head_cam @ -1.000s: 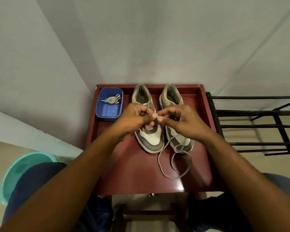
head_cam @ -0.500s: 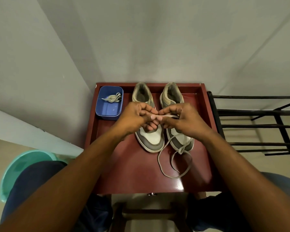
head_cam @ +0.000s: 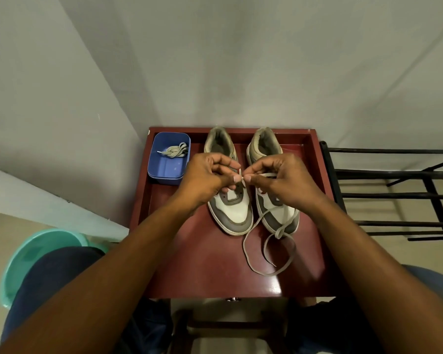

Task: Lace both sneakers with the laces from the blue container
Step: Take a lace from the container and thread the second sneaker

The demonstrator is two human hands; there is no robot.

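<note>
Now: left hand [head_cam: 205,178] and right hand [head_cam: 284,180] pinch one lace [head_cam: 279,234] end above the sneakers [head_cam: 234,213]

The red table [head_cam: 215,277] has raised edges, likely to stop things sliding off. Both sneakers stand side by side, toes toward the person, openings up. The fingertips meet over them, gripping the lace tip, probably to aim it at an eyelet. The blue container [head_cam: 168,171] keeps the second lace [head_cam: 174,152] bundled aside. The working lace trails loose over one toe.
</note>
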